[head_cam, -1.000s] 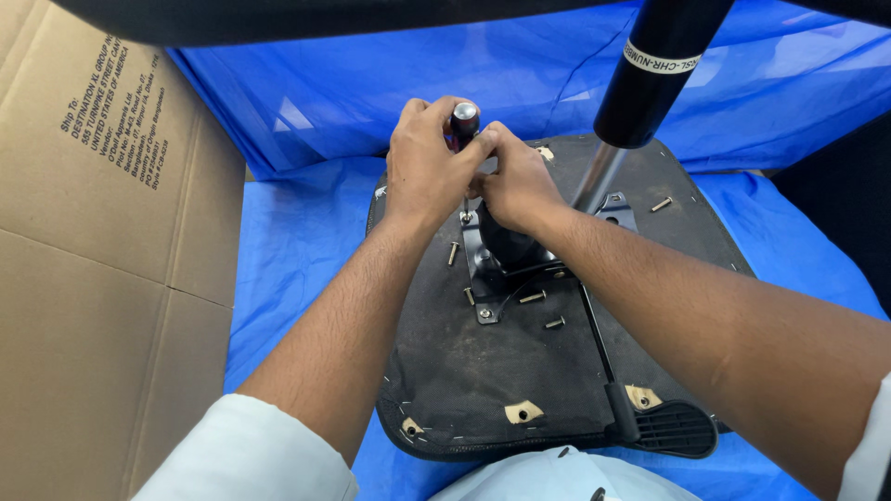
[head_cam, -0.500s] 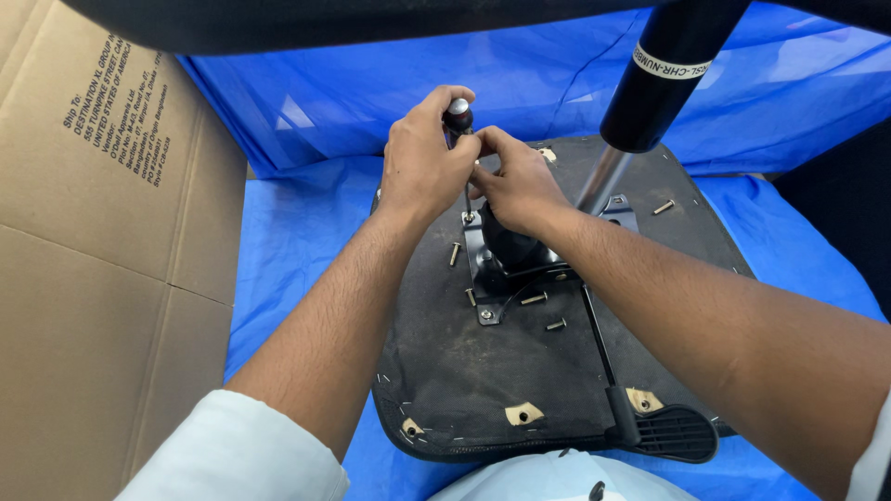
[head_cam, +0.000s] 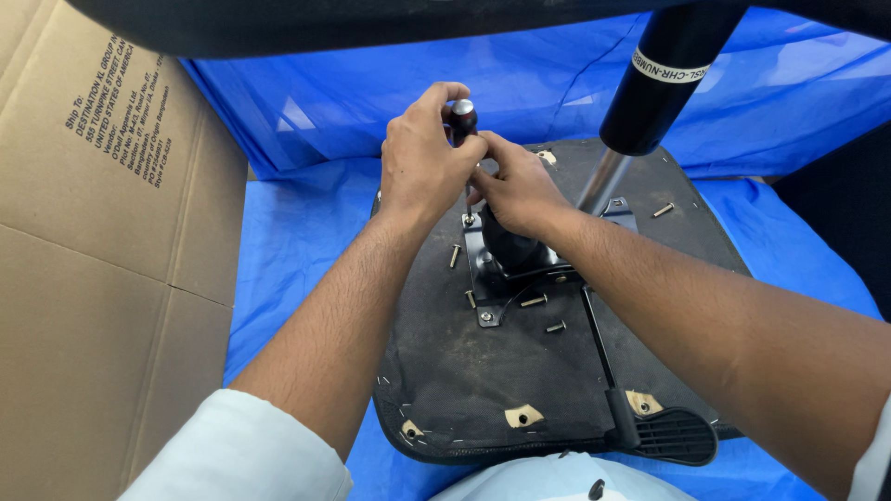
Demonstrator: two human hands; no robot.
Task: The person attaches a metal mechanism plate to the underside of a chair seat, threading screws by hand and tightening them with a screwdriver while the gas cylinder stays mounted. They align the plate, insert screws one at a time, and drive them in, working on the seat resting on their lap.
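Head view shows our left hand (head_cam: 422,158) closed on a dark-handled screwdriver (head_cam: 462,116) standing upright at twelve o'clock of the black seat underside (head_cam: 464,371), our right hand (head_cam: 520,190) pinching its shaft just beside, loose screws (head_cam: 534,301) at six o'clock

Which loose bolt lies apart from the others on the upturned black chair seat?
Start at the upturned black chair seat on the blue plastic sheet. Go to its far right edge, beyond the shiny gas-lift column. The short silver bolt lies alone there, away from the metal plate.
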